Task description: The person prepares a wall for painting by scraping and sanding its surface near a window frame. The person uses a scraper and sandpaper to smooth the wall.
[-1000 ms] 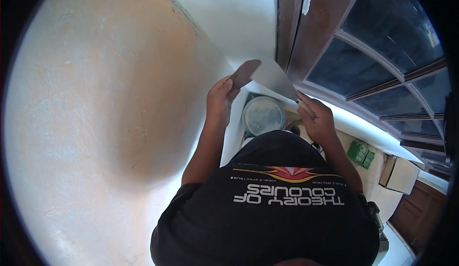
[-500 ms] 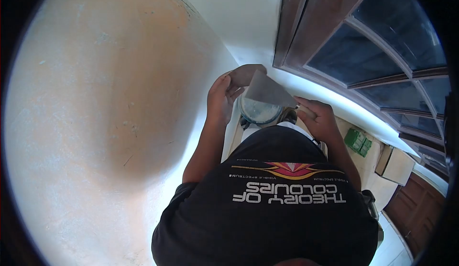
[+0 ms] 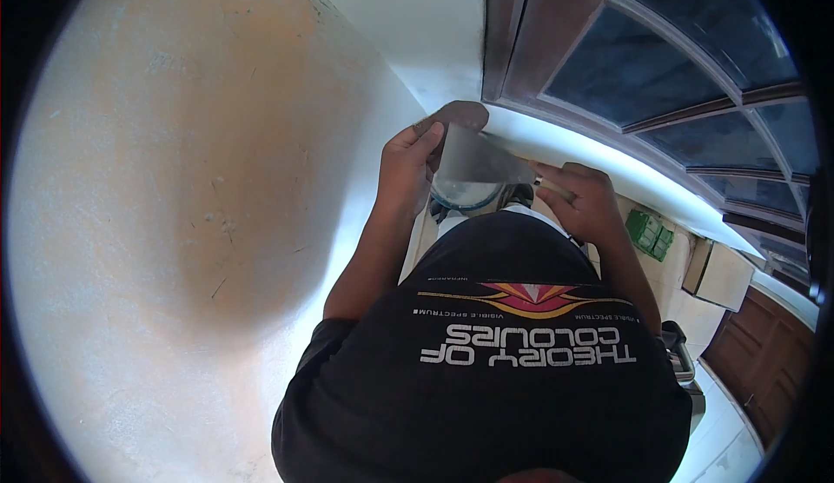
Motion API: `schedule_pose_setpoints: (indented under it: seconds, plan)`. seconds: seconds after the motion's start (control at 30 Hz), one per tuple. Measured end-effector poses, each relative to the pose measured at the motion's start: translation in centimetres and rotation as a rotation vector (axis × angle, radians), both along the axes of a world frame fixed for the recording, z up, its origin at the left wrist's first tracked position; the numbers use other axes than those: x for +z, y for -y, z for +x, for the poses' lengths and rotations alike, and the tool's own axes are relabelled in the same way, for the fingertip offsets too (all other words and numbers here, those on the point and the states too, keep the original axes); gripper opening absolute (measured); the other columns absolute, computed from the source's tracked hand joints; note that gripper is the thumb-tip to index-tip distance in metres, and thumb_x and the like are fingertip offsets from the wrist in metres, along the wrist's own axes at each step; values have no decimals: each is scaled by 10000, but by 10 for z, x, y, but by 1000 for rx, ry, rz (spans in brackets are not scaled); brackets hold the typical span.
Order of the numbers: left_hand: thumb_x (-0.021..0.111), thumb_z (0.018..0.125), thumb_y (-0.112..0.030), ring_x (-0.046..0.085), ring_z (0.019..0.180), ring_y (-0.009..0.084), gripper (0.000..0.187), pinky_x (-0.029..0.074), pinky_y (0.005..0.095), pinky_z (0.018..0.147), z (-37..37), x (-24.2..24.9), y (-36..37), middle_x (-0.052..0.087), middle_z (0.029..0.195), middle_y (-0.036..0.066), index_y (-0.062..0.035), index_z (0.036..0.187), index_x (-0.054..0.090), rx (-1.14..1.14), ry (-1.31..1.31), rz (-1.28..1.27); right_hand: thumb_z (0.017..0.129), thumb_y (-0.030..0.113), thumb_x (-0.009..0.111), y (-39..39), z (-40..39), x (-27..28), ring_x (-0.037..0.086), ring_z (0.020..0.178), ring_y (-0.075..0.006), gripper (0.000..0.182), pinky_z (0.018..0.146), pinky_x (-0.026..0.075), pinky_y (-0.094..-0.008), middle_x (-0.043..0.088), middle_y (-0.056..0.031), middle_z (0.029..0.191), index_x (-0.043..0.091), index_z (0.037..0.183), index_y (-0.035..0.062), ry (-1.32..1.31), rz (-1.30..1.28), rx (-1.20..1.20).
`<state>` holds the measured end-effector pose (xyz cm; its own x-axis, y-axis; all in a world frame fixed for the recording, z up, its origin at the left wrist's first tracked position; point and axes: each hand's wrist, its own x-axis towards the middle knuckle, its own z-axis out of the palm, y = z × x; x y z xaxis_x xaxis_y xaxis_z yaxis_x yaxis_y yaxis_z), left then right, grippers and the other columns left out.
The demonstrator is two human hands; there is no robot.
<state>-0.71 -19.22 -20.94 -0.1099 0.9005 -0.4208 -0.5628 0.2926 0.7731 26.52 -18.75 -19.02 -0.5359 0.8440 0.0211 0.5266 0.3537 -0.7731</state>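
Observation:
My left hand (image 3: 408, 166) is closed on a dark brown flat sheet (image 3: 465, 115) with a rounded end; I cannot tell what kind of sheet it is. In my right hand (image 3: 582, 201) is the handle of a putty knife (image 3: 482, 160), its wide blade pointing left toward my left hand. The blade overlaps the lower part of the brown sheet, with the blade's wide edge right at my left fingers. Below both tools, a round bucket (image 3: 465, 195) shows a pale grey inside, partly covered by the blade.
A patchy, plastered wall (image 3: 217, 222) rises close on my left. Ahead to the right is a brown-framed window (image 3: 660, 66). A green pack (image 3: 650, 234) and a cardboard box (image 3: 719, 273) rest on the right, near a brown panelled door (image 3: 764, 361).
My left thumb has shifted onto the near face of the sheet by the blade. The blade has moved closer to my left fingers and now hides more of the bucket.

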Motion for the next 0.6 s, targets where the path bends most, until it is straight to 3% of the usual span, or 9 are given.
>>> schedule_pose_setpoints:
  seconds: [0.07,0.2,0.27,0.3,0.43,0.53,0.6]
  plan:
    - [595,947,-119,656,976,214,284,504,341,913,1,3,-1,671,1083,149,56,1169,585,2,-25,27,840,225,706,-1,0,2,689,896,-323,389,797,542,-377,707,-163,1000,674,1220,154,-10,18,-19]
    - [578,961,-121,668,987,220,267,510,352,943,4,10,-1,676,1079,156,79,1136,600,22,-93,29,832,187,711,-8,11,-2,675,784,-300,414,740,529,-358,695,-147,899,659,1241,141,122,74,-180]
    - [573,964,-128,666,1011,233,277,504,366,965,5,11,-3,671,1101,164,78,1148,591,41,-104,68,826,126,706,-14,20,-1,643,721,-287,421,713,511,-332,666,-133,843,651,1244,115,-103,205,-285]
    - [561,972,-143,658,1039,244,295,495,379,983,4,10,-3,661,1130,173,78,1167,576,53,-77,75,823,81,689,-12,21,2,629,743,-276,368,712,496,-311,658,-127,861,653,1189,74,-193,167,-306]
    - [489,1000,-206,607,1141,273,393,452,408,1041,2,4,0,597,1236,196,73,1277,478,4,-40,74,830,83,676,-8,21,-9,645,809,-277,325,740,499,-330,657,-134,924,633,1152,63,-203,219,-324]
    - [487,1001,-224,598,1156,278,413,440,409,1054,5,7,3,593,1245,194,69,1292,471,9,-46,38,838,89,667,-2,16,-25,657,889,-271,332,794,499,-361,652,-152,989,600,1162,76,-173,113,-287]
    - [502,996,-249,585,1184,284,468,438,406,1057,5,7,5,575,1281,195,73,1331,444,-25,-42,44,834,102,666,0,9,-15,654,982,-282,400,884,484,-428,651,-190,1048,573,1222,94,55,192,-144]
